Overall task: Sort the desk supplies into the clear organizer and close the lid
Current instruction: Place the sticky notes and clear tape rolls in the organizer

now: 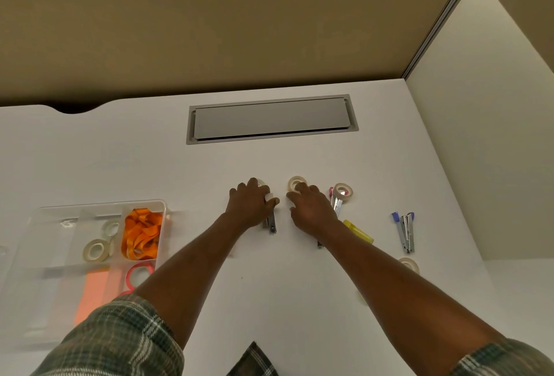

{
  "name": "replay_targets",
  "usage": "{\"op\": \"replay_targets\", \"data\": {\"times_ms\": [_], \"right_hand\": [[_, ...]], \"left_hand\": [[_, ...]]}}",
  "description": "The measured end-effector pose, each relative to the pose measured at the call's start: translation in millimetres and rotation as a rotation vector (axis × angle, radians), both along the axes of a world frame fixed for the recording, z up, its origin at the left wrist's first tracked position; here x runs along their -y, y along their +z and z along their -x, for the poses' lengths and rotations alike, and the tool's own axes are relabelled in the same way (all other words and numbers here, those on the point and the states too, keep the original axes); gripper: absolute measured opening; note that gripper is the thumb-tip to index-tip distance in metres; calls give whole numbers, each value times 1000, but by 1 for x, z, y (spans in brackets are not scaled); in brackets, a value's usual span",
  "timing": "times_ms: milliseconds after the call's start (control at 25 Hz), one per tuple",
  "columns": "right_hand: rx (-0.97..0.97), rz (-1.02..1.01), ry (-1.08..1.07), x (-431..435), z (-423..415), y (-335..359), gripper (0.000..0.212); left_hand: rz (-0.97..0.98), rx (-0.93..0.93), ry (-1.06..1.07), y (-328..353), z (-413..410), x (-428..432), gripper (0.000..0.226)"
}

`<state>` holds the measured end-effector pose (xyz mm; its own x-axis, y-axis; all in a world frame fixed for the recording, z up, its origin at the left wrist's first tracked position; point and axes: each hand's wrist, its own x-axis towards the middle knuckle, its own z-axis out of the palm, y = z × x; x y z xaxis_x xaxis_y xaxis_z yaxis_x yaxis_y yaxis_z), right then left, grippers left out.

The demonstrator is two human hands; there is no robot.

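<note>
Tape roll [296,183] sits under the right hand's [311,206] curled fingertips, not yet pinched. The left hand [250,202] pinches a stapler [271,221]; grabbing both at once risks a slip.

Clear organizer [99,206] is parked at the desk's left, lid off, with orange ribbon [142,238], a white tape roll [96,250] and red tape rings [139,274] already sorted in. More tape rolls [344,190] and a blue stapler [405,232] are left scattered to the right
</note>
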<state>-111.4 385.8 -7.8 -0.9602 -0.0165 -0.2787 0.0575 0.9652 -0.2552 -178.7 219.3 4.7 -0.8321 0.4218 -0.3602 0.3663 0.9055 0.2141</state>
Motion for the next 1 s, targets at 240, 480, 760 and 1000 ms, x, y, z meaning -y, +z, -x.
{"op": "replay_targets", "data": {"times_ms": [240, 480, 760, 1000], "right_hand": [[-114, 274, -170, 10, -20, 8, 33], [-385, 589, -401, 24, -26, 40, 19], [-173, 984, -745, 66, -27, 64, 31], [-5, 1212, -806, 144, -16, 80, 24]], "left_hand": [[-220, -21, 97, 5, -16, 6, 39], [-570, -108, 275, 36, -21, 17, 27], [-1022, 184, 672, 63, -42, 64, 19], [-1147, 345, 978, 65, -54, 143, 11]]}}
